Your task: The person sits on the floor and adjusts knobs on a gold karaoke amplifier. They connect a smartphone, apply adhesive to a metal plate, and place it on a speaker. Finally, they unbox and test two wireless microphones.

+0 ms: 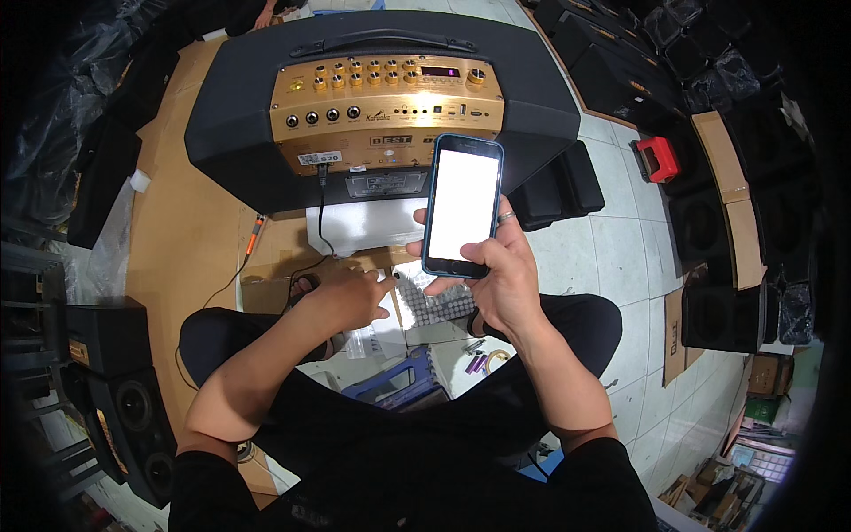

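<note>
Tiled workshop floor (620,239); right hand (501,284) raised, gripping smartphone (463,206) upright.

**A speaker workshop, seen from above**

I looked down into what read as an audio repair or assembly workshop. A large black speaker cabinet (381,133) lay on a cardboard-covered bench (186,239), its gold control panel (386,111) of knobs and jacks facing up with a black cable (321,208) plugged in. I saw more black speaker boxes (753,213) stacked along the right side of the tiled floor (620,257), and further speakers with bare cones (133,408) stood at the left. A screwdriver (254,235) lay on the bench, and flattened cartons (678,332) leaned by the stacks.
</note>
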Demonstrator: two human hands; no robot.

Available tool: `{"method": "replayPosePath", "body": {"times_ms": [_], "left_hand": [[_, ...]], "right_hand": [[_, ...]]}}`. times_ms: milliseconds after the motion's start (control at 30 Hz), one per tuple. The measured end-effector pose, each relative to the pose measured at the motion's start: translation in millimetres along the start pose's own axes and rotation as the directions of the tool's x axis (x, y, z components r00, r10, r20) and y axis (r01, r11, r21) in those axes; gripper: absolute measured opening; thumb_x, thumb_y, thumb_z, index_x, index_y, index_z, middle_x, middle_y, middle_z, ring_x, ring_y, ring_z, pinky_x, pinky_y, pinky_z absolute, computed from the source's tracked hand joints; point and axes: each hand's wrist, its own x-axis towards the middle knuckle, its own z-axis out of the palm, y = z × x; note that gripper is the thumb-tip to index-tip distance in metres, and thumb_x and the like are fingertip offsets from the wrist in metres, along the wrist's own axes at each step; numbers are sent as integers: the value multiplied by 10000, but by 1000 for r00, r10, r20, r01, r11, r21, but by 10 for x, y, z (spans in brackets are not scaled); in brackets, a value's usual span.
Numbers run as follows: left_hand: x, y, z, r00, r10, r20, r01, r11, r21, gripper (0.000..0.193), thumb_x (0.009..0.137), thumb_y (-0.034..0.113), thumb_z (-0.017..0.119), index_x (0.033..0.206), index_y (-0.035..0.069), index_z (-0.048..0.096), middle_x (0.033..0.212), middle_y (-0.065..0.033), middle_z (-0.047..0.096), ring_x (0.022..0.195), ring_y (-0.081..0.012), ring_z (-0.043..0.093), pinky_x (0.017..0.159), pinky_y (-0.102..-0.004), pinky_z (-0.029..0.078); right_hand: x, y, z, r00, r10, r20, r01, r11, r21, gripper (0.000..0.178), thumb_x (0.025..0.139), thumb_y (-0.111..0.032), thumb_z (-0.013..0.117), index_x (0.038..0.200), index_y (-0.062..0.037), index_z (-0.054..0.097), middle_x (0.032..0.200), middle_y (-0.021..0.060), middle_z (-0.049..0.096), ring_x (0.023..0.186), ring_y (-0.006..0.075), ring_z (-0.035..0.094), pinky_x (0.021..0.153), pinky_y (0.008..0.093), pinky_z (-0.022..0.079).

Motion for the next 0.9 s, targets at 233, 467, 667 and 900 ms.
{"method": "replayPosePath", "body": {"times_ms": [233,467,667,900], "left_hand": [[-106,13,-456,982,-4,-188,-59,941,-332,442,1003,277,642,1383,60,579,1285,-186,648,1133,-341,674,965,-407,542],[-79,168,-640,880,-154,-449,-474,-226,-851,408,1107,350,465,1345,37,573,1062,16,608,906,-75,623,773,-238,530],[68,317,-653,844,-125,-522,-473,-633,-613,592,1077,436,396,1452,-16,470,1132,-119,635,958,-122,646,671,-215,563],[109,423,-833,786,-91,-611,-466,-737,-490,688,1021,433,337,1498,-57,417,1419,-267,571,1214,-316,654,989,-423,600]], "right_hand": [[-11,15,-7,997,7,74,-14,996,83,721,834,16,406,1521,-75,207,1368,330,554,1131,431,688,730,491,689],[10,78,52,992,55,111,-60,997,46,712,875,-63,402,1554,-101,192,1388,309,542,1139,435,683,737,541,674],[77,203,42,979,84,188,-123,971,204,693,944,-171,396,1589,-111,149,1402,290,513,1132,430,683,729,558,669],[160,234,144,982,67,179,-106,970,217,707,955,-169,395,1597,-83,111,1380,274,507,1104,412,690,713,524,679]]}}
